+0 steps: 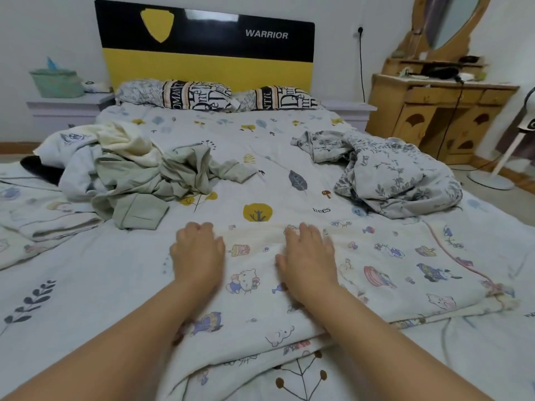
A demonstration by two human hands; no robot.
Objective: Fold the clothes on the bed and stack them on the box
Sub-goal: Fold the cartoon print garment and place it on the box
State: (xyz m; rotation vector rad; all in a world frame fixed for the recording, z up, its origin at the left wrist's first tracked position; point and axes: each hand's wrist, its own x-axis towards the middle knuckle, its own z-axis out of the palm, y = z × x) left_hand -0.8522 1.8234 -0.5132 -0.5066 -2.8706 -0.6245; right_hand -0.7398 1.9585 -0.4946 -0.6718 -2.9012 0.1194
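Note:
A white garment with small cartoon prints (385,273) lies spread flat on the bed in front of me. My left hand (198,253) presses on its far left part, fingers bent at the far edge. My right hand (308,253) lies flat on the same garment a little to the right, fingers straight. A heap of unfolded clothes (130,172), pale green, cream and light blue, sits at the left of the bed. A crumpled blue floral garment (388,178) lies at the right. A folded cartoon-print piece (37,218) rests at the far left. I see no box.
The bed (260,157) has a leaf-print sheet, two pillows (202,95) and a yellow and black headboard (208,50). A nightstand with a green basket (56,82) stands at left. A wooden dresser (440,117) with mirror and a fan stand (498,169) are at right.

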